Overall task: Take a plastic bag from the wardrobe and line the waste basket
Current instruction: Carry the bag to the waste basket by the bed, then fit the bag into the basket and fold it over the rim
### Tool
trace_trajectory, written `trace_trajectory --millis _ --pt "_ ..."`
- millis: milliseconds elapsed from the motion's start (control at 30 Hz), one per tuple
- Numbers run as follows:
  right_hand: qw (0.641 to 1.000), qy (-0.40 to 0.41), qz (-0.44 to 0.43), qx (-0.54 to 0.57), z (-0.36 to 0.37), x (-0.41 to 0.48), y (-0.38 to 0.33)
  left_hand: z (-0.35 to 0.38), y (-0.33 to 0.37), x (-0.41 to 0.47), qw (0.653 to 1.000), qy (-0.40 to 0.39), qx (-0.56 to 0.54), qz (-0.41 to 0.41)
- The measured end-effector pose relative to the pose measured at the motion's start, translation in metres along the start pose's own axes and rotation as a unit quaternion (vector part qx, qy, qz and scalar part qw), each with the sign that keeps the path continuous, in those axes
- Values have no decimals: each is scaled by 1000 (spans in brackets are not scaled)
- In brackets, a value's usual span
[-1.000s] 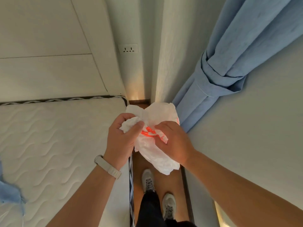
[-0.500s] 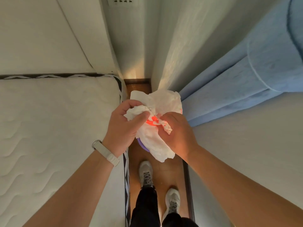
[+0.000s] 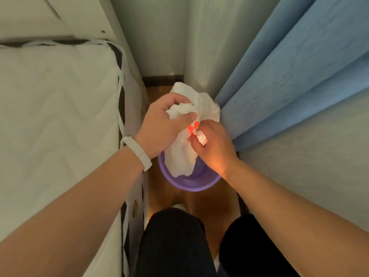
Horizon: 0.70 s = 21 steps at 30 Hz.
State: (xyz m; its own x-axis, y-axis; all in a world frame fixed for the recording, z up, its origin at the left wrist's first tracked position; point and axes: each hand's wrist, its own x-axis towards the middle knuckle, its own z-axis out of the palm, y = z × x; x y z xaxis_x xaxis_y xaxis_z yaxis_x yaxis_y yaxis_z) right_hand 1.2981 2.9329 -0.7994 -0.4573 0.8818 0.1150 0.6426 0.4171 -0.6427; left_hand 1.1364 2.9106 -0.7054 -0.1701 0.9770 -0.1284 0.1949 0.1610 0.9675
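A crumpled white plastic bag (image 3: 182, 156) with red print hangs between both hands, directly over a purple round waste basket (image 3: 191, 182) on the wooden floor. My left hand (image 3: 161, 124) grips a bunched upper part of the bag, thumb across it. Beside it, my right hand (image 3: 213, 144) pinches a small edge of the bag near the red print. The bag's lower end dangles into the basket's opening. Most of the basket is hidden behind the bag and my hands.
A white quilted mattress (image 3: 56, 124) borders the narrow aisle on the left. A blue curtain (image 3: 295, 76) and pale wall close it on the right. My dark-trousered legs (image 3: 173, 244) stand just behind the basket on the wooden floor (image 3: 201, 202).
The view has tilted down and I have bent lower. The purple basket, barely showing before, is now plainly under the bag. Both hands keep hold of the bag.
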Motion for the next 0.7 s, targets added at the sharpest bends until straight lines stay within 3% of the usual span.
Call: trace_trajectory --millis 267,367,600,700 --pt "1000 19 6 -1 62 -25 71 41 -85 -6 999 9 -16 -49" --pt "999 8 2 32 74 -38 83 47 -93 -13 997 20 -26 -76" --pt "991 84 -62 88 80 -66 99 47 -104 -32 994 49 -31 -91" --pt "989 101 -51 97 70 -62 102 46 -104 -38 995 45 -13 -89"
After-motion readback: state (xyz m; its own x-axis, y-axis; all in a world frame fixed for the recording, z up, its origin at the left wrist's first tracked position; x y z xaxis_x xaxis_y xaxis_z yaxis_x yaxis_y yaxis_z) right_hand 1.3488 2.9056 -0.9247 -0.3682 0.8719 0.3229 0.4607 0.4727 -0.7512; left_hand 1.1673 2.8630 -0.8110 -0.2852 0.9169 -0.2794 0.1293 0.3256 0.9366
